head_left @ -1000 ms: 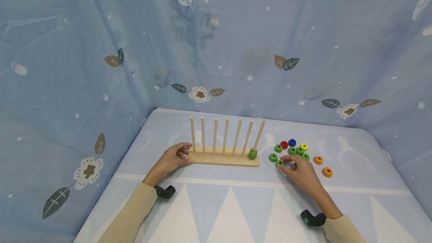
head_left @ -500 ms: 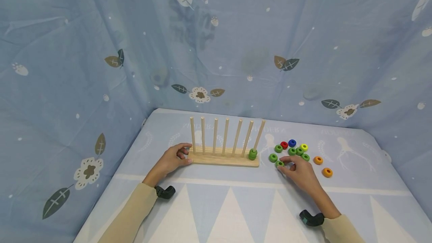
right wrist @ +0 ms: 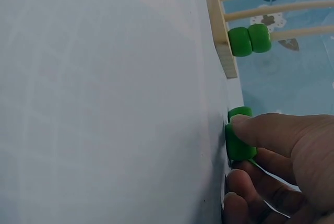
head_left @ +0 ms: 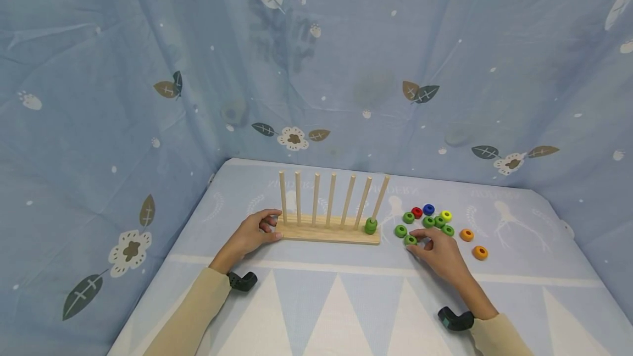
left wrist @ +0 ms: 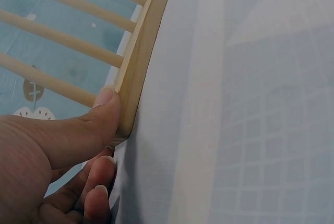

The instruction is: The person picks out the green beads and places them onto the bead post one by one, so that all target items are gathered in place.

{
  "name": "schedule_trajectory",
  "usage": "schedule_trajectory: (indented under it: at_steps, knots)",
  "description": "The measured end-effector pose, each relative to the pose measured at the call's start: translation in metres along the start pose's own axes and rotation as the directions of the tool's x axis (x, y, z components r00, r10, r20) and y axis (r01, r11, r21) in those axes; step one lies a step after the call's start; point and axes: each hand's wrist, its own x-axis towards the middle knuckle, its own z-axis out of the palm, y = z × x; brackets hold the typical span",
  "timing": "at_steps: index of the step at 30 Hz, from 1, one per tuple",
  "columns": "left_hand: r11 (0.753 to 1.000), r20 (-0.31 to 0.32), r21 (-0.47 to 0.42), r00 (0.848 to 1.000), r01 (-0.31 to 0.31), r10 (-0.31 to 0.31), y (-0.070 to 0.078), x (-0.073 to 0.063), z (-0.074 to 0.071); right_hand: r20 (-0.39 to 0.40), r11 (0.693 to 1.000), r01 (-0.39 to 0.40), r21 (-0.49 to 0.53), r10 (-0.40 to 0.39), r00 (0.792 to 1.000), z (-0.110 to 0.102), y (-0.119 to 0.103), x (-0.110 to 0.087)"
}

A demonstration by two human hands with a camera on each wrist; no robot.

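My left hand (head_left: 249, 234) grips the left end of a wooden peg stand (head_left: 321, 233), thumb in front and fingers at the end, as the left wrist view shows too. Several upright pegs rise from its base. Two green beads (right wrist: 250, 40) are stacked on the rightmost peg. To the right of the stand, my right hand (head_left: 440, 251) pinches a green bead (right wrist: 239, 145) between thumb and fingers, low at the tabletop. Another green bead (head_left: 400, 231) lies just beyond it. The far side of the held bead is partly hidden by the thumb.
Behind my right hand lie loose beads: several green ones (head_left: 428, 222), a red bead (head_left: 417, 212), a blue bead (head_left: 428, 209) and a yellow bead (head_left: 447, 215). Two orange beads, the nearer orange bead (head_left: 480, 252) included, lie farther right. A patterned curtain (head_left: 316, 70) borders the table (head_left: 346, 301).
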Motion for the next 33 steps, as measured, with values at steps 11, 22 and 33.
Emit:
schedule_trajectory:
  at_steps: [11,22,33]
  knots:
    - [1.000,-0.007,-0.002,1.000,0.006,-0.006,-0.0002,0.0009,0.0007,0.003,1.000,-0.020,-0.006,0.020,1.000,-0.0013,-0.0012,0.0004]
    - [1.000,-0.018,0.004,1.000,0.014,-0.014,-0.0001,-0.0002,0.0013,0.003,0.998,-0.059,0.008,0.059,0.998,-0.0032,-0.0031,-0.0008]
    - [1.000,-0.011,0.005,1.000,0.010,-0.010,-0.0004,0.0003,0.0003,-0.020,0.999,-0.053,0.009,0.053,0.998,-0.0093,-0.0075,-0.0020]
